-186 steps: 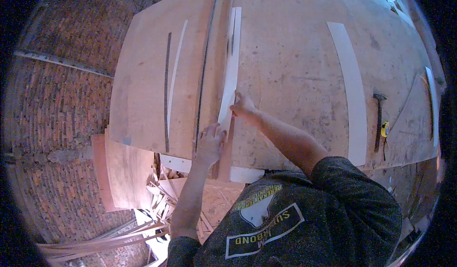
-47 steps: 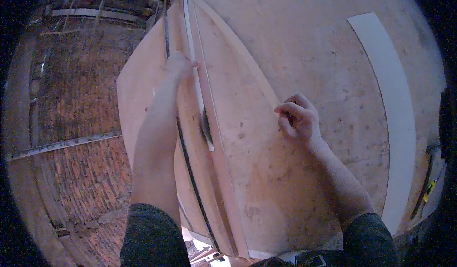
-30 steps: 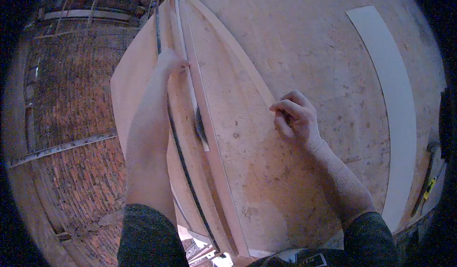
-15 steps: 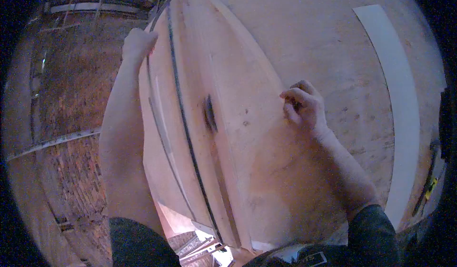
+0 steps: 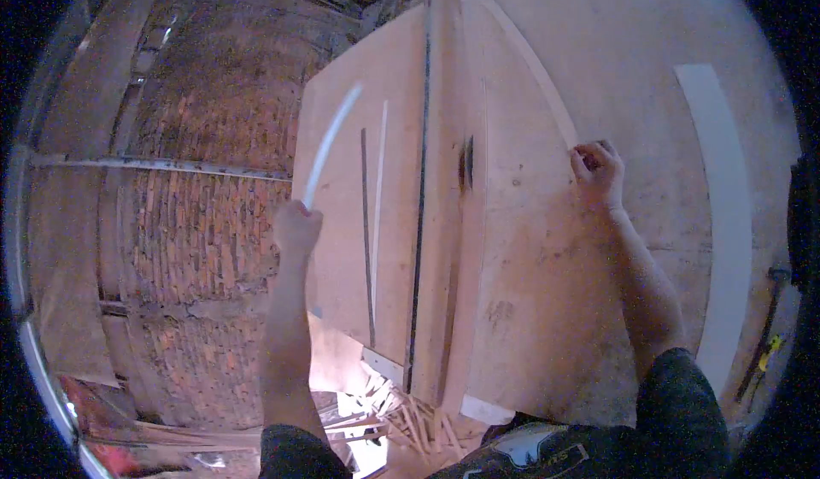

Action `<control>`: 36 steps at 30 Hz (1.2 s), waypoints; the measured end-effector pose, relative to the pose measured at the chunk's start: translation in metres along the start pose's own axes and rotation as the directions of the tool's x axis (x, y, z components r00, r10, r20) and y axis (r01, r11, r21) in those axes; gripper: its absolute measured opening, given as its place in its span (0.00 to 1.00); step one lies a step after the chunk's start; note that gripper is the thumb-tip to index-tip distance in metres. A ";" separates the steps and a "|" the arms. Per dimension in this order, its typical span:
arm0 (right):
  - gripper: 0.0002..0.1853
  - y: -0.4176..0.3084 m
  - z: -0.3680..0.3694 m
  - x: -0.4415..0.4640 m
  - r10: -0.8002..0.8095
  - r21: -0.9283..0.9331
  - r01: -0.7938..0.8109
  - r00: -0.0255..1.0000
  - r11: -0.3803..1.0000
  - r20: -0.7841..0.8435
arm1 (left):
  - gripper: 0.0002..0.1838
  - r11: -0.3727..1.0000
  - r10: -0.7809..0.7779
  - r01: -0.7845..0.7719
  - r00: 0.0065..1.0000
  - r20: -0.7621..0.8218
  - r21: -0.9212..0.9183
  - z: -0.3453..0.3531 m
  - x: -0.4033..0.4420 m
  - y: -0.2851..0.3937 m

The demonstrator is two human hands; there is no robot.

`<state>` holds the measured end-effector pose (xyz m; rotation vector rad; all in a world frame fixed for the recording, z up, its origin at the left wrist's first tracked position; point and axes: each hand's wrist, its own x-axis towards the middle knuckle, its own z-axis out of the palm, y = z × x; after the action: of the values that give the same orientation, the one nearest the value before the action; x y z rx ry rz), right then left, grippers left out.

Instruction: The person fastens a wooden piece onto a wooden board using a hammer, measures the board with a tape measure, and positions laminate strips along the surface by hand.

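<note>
My left hand (image 5: 297,225) is closed around the lower end of a thin whitish strip (image 5: 331,144). That strip rises from the fist, slightly curved, over the left part of a large plywood surface (image 5: 547,308). At the right, my right hand (image 5: 598,174) pinches the near end of a long pale strip (image 5: 531,58), which looks like wood and runs up and away to the far edge. Between the hands, a dark lengthwise line (image 5: 420,223) crosses the surface, with a dark oblong mark (image 5: 465,164) beside it.
A wide white strip (image 5: 730,223) lies along the right side. Beyond it are a dark tool (image 5: 763,334) and a yellow item (image 5: 773,352). Two thin strips, one dark (image 5: 366,223) and one light (image 5: 381,197), lie left of centre. Scrap sticks (image 5: 410,419) are below; a brick wall (image 5: 196,248) stands left.
My view has turned left, and the surface sits further right in it. My left hand has come down from the far left edge, the whitish strip now plainly visible in it. My right hand stays closed.
</note>
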<state>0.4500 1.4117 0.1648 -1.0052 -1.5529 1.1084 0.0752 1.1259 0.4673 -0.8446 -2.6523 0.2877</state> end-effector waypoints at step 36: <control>0.29 -0.157 0.006 -0.389 0.579 0.073 -0.900 0.337 0.430 0.743 | 0.16 0.265 0.402 0.598 0.645 0.650 -0.757 0.035 -0.616 -0.115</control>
<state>0.5130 1.0020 0.2265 -1.0889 -1.0481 2.6454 0.4730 0.6673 0.3088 -0.8845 -3.5655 -1.7314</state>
